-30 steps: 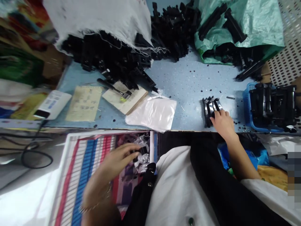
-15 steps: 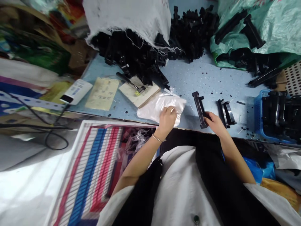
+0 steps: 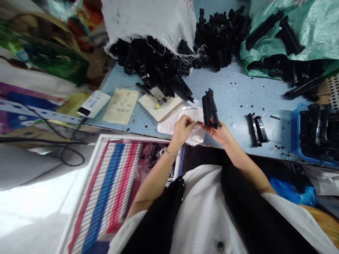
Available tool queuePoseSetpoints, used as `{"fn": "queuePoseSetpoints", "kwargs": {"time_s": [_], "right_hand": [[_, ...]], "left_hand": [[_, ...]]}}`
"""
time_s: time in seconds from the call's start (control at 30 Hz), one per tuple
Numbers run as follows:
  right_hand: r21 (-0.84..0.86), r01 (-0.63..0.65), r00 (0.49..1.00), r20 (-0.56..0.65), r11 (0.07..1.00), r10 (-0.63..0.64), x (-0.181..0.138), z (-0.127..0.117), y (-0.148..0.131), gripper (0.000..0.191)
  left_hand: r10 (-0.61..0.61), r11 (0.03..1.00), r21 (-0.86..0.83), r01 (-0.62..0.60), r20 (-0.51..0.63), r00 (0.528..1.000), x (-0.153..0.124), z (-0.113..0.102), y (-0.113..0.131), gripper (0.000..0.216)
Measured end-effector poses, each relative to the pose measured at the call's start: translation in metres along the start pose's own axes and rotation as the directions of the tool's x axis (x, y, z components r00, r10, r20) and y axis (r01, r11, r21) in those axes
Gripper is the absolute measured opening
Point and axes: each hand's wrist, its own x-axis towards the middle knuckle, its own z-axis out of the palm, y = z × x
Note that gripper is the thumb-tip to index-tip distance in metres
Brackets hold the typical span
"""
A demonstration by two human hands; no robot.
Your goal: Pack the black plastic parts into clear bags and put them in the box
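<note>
My right hand [image 3: 220, 133] is closed on a long black plastic part [image 3: 209, 108], held upright just above the blue table's [image 3: 227, 91] front edge. My left hand [image 3: 183, 127] pinches the edge of a clear plastic bag [image 3: 182, 120] that lies on a small stack of such bags, right beside the part. The two hands almost touch. Two more black parts [image 3: 257, 128] lie side by side on the table to the right.
Heaps of black parts [image 3: 159, 67] spill from a white sack [image 3: 150, 21] at the back, more on green sheeting [image 3: 288, 31]. A blue basket [image 3: 295, 130] of parts stands right. Notepad [image 3: 121, 105], wooden board with tool [image 3: 159, 103], striped bag [image 3: 111, 187] at left.
My right hand has lifted one black part off the table and brought it left and upright. My left hand rose from the bag stack, pinching a bag edge beside the part.
</note>
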Motion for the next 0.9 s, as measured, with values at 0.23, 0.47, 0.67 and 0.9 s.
{"fn": "queuePoseSetpoints", "kwargs": {"time_s": [0.23,0.47,0.67,0.9], "right_hand": [[-0.065,-0.067,0.996,0.051,0.996,0.071,-0.034,-0.022,-0.002,0.022],[0.140,-0.607,0.762,0.380,0.782,0.524,-0.048,-0.038,0.013,0.023],[-0.141,-0.226,0.965,0.102,0.964,0.242,-0.024,-0.018,0.034,0.024],[-0.727,0.234,0.944,0.329,0.645,0.027,-0.074,-0.014,-0.007,0.032]], "left_hand": [[0.291,0.873,0.360,-0.329,0.156,0.944,0.003,-0.024,0.003,0.039],[0.324,0.866,0.320,-0.384,0.226,0.919,-0.016,-0.019,0.016,0.053],[0.456,0.800,0.175,-0.574,0.447,0.770,-0.064,0.007,0.034,0.070],[0.378,0.814,0.256,-0.521,0.448,0.810,-0.094,-0.041,0.059,0.046]]}}
